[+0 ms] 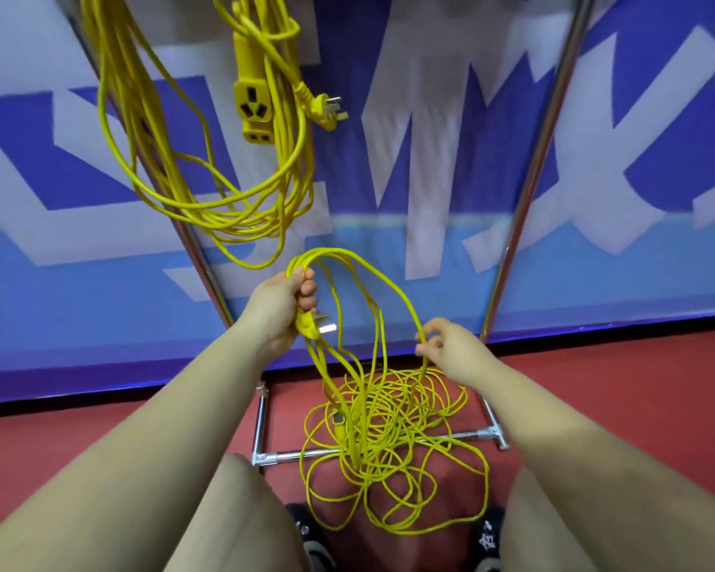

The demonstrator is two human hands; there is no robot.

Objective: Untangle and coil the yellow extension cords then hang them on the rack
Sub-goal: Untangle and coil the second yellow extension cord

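My left hand [283,307] grips several loops of a yellow extension cord [360,291] together with its plug [312,324], held up in front of the rack. My right hand [446,344] pinches one strand of the same cord lower to the right. The cord's loose length lies in a tangled pile [389,439] on the red floor between my feet. Two coiled yellow cords hang from the rack above: one bundle [141,130] at upper left, and one [281,117] with a socket block [253,103] and plug showing.
The rack's chrome uprights [529,192] slant up on both sides, and its base bar [290,454] crosses the floor under the pile. A blue and white banner wall [430,158] stands right behind. My knees and dark shoes [306,534] frame the bottom.
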